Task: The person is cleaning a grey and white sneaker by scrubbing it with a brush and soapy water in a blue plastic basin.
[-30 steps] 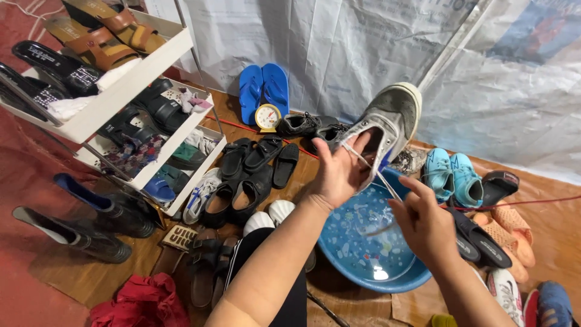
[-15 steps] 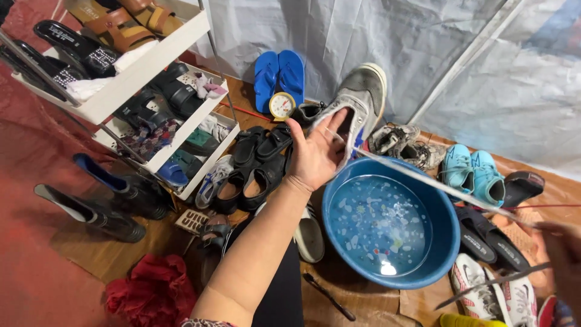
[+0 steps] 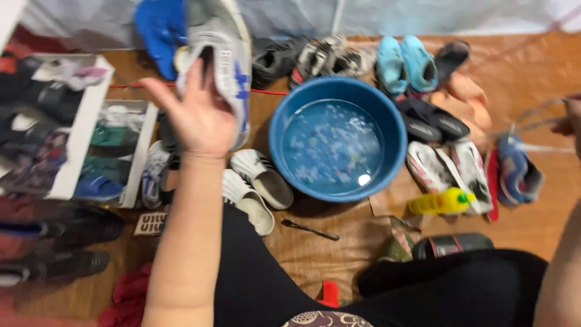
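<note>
grey sneaker (image 3: 221, 57) is up in our left hand (image 3: 196, 118), raised over the floor, sole side turned away from us, toe pointing up past the fingertips. fingers (image 3: 195, 75) are spread wide and cupped against the shoe rather than clamped round it, thumb splayed to the outside, so it looks propped on the palm more than pinched (likely held high to keep it off the pile). our right hand (image 3: 571, 124) sits at the far right edge, blurred; we can make out a thin pale lace (image 3: 535, 115) trailing from it, but cannot tell how closed the fingers are.

just below and to the inside of the left fingers: blue basin (image 3: 337, 145) of water with pale flecks floating. beneath the wrist, a pair of white slip-ons (image 3: 257, 188). yellow bottle (image 3: 442, 201) lies beyond the basin, toward the right hand. white shoe rack (image 3: 78, 145) stands outside the thumb. brown floor mat (image 3: 339, 254), pale sheeting behind, shoes scattered all round.
</note>
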